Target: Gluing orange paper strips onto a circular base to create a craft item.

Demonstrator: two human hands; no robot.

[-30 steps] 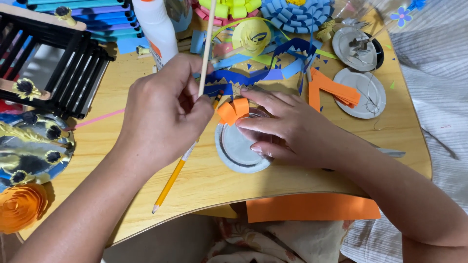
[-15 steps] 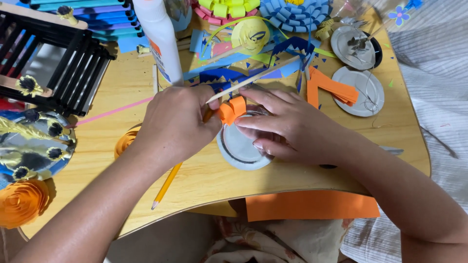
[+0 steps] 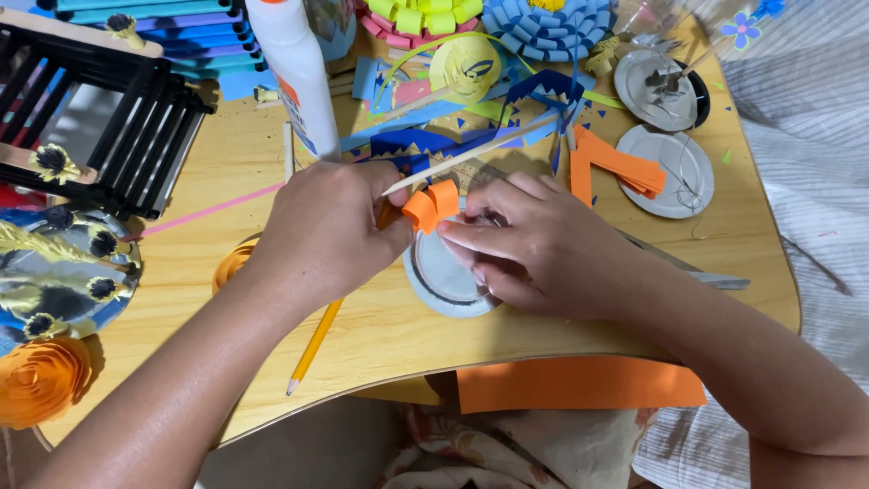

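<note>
Two hands met at frame centre over round lid (image 3: 442,282) on wooden table (image 3: 380,335). Left hand (image 3: 324,226) closed around thin stick (image 3: 471,156), stick slanting toward upper right. Right hand (image 3: 534,244) pinched folded orange paper (image 3: 433,205) at its fingertips, just beside left hand, above lid. Yellow pencil (image 3: 312,346) lay under left wrist, lower centre. Glue bottle (image 3: 294,72) stood top centre. Orange sheet (image 3: 579,385) hung below table edge, lower right.
</note>
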